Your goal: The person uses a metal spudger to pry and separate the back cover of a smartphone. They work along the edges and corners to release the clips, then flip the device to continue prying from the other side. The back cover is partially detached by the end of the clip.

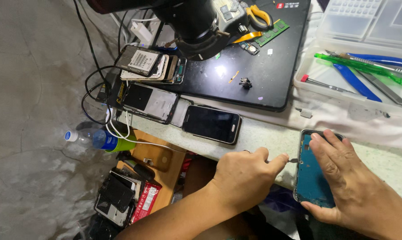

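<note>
- The opened phone [313, 175] lies at the front edge of the bench [263, 133], near its right end, with its back cover already off, so the blue inner frame shows.
- The right hand [350, 178] lies flat on this phone and presses it down; its fingers are spread out and close around nothing.
- The left hand [243, 178] has its fingers clenched around a small metal tool [293, 160], and the tip of the tool touches the left side of the phone.
- As I judge it, the opening is done and the work inside the frame is in the middle; which parts remain inside I cannot tell, because the right hand covers much of it.
- A whole black phone [212, 124] lies on the bench just to the left of the hands, and beside it an open phone body [150, 102] and a pile of phone parts [150, 64].
- Further back there are a black mat [254, 66] with small parts and the dark head of a microscope [192, 22] above it.
- At the right back corner a clear tray [305, 82] holds blue tweezers [354, 80], a green brush [361, 66] and other tools.
- Cables [121, 129] hang over the left edge, and a bottle [94, 140] and more broken phones [119, 198] are on the floor.
- Nothing stands between the hands and the phone.
</note>
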